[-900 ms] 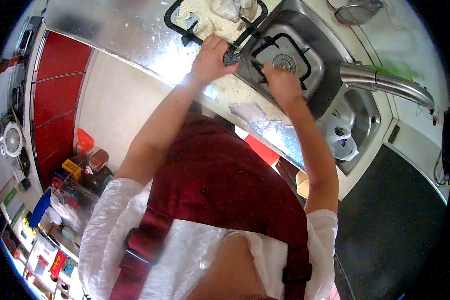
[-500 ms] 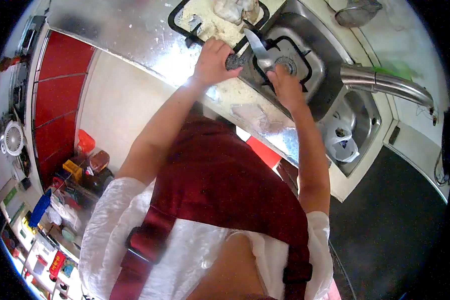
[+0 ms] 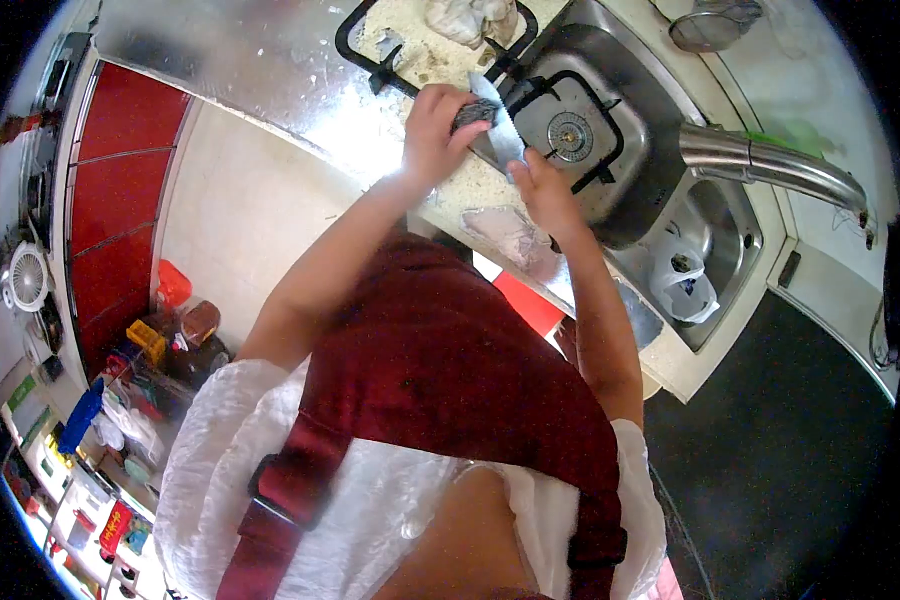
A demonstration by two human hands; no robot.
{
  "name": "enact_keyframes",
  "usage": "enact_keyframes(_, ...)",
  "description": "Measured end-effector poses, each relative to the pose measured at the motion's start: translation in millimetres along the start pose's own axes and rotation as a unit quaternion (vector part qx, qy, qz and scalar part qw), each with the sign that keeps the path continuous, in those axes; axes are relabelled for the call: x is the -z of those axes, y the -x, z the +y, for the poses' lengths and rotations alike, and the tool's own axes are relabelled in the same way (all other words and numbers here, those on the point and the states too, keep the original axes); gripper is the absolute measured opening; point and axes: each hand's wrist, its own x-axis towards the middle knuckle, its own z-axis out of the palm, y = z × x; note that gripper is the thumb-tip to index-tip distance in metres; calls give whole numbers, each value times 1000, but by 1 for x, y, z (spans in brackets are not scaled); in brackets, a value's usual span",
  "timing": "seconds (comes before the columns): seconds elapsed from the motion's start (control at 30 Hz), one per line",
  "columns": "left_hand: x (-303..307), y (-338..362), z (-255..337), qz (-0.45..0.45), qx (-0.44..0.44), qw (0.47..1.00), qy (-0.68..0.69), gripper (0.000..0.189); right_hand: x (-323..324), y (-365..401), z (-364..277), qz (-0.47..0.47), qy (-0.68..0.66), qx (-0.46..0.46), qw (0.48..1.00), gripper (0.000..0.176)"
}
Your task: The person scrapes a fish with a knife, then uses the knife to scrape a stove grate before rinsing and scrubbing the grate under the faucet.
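Note:
My left hand point(image 3: 435, 128) grips a dark grey steel wool scrubber point(image 3: 476, 116) and presses it to the side of a knife blade. My right hand point(image 3: 549, 188) is closed around the lower end of the knife point(image 3: 506, 135), whose broad silvery blade points up and left over the counter edge by the sink. Its handle is hidden in my fingers. Just right of the blade, a black pan support point(image 3: 615, 142) lies in the large sink basin point(image 3: 660, 100) around the drain point(image 3: 570, 136).
Another black pan support point(image 3: 346, 38) rests on the counter, with a crumpled pale cloth point(image 3: 470, 20) beside it. A faucet point(image 3: 770, 165) reaches over the sink's right side. The smaller basin holds a white plastic bag point(image 3: 686, 290). A mesh strainer point(image 3: 705, 30) stands behind.
My right hand has drawn the knife left and slightly down, out of the basin area. The scrubber in my left hand now touches the blade; before, they were apart.

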Motion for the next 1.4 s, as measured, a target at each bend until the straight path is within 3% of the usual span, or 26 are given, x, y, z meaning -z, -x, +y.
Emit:
enact_keyframes(0.1,-5,-10,-8,-10,20,1000,-18,32,-2,5,-6,-31,48,-11,998,33)
enact_keyframes(0.27,9,-22,-27,28,77,996,-32,26,8,20,3,-2,29,-1,1000,28)
enact_keyframes(0.33,10,-19,-26,36,71,996,-30,28,9,22,4,18,30,-7,999,25)
enact_keyframes(0.43,11,-6,-16,-26,-3,995,-97,32,11,15,0,28,59,-24,998,21)
enact_keyframes(0.53,13,7,-5,-51,-55,993,-88,35,17,8,-1,72,168,32,983,22)
enact_keyframes(0.6,14,13,-2,-66,-41,994,-83,36,27,4,-4,83,354,19,931,19)
enact_keyframes(0.7,17,23,-2,-77,-5,993,-85,36,36,-4,-2,105,410,27,905,13)
enact_keyframes(0.9,17,29,-8,-79,19,991,-103,34,25,9,-20,13,444,52,895,10)
enact_keyframes(1.13,15,31,-13,-87,32,992,-85,36,34,0,1,60,468,58,880,9)
enact_keyframes(1.2,16,32,-14,-85,37,992,-82,36,22,13,-13,-5,479,108,871,10)
enact_keyframes(1.27,16,32,-12,-83,41,993,-78,37,36,1,-9,-13,447,93,889,12)
enact_keyframes(1.33,17,32,-12,-81,35,993,-82,37,49,-7,-1,52,395,55,916,10)
enact_keyframes(1.4,16,32,-13,-79,31,993,-87,36,40,-3,-5,21,404,28,914,10)
